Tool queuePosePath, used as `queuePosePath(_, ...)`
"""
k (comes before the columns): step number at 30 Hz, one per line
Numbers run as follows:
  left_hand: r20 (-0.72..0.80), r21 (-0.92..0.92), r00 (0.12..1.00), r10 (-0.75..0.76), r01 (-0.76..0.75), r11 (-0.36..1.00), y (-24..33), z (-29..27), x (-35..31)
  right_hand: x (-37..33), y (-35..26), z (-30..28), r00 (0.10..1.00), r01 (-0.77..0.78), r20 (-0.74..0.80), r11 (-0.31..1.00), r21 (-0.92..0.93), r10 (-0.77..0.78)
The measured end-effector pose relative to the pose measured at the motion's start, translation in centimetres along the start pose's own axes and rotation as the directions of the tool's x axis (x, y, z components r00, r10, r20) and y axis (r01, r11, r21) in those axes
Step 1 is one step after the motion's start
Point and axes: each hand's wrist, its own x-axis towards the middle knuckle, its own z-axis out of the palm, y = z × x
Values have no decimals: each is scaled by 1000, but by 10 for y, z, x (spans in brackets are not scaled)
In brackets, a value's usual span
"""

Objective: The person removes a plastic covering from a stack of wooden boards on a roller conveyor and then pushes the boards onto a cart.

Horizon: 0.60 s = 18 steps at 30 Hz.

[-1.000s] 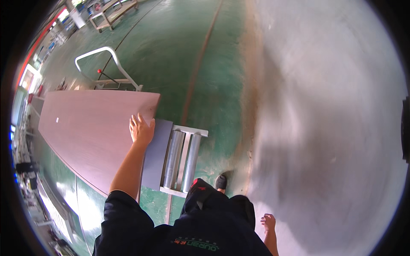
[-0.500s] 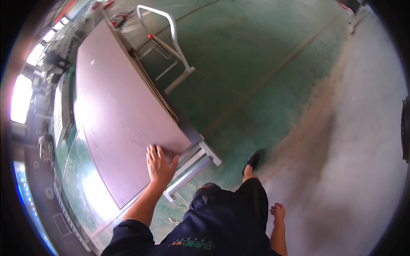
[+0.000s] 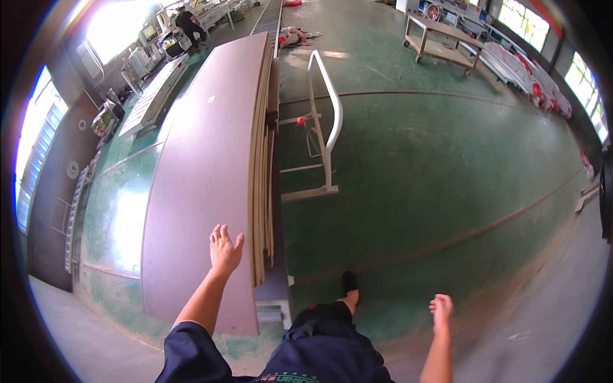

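Note:
A stack of long, pinkish panels (image 3: 198,166) stretches away ahead of me on the left, with the layered edges showing along its right side. Over the near part of the top panel is my left hand (image 3: 225,252), open, its fingers spread and nothing in its grasp. Whether the palm touches the surface I cannot tell. My right hand (image 3: 440,309) hangs in the air at my right side, away from any object. Its fingers are loosely bent and slightly apart, holding nothing that I can see.
Beside the stack stands a cart with a white tubular handle (image 3: 335,108) and a red knob (image 3: 301,120). A wheeled table (image 3: 440,41) is at the far right. Another person (image 3: 190,25) bends near machines at the far left. Green floor (image 3: 408,191) lies to my right.
My view has swung up and turned, bringing the far room into sight. I appear further forward along the stack. My left hand has left its spot at the stack's near end; my right arm has swung forward.

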Motion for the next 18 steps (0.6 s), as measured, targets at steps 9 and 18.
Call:
queuePosePath(9, 24, 165, 984, -176, 169, 972, 47, 52, 98, 100, -82, 107, 968, -3, 246, 988, -152, 41)
queuePosePath(18, -34, 218, 976, -216, 218, 951, 55, 45, 88, 254, -266, 271, 873, 218, 457, 974, -58, -168)
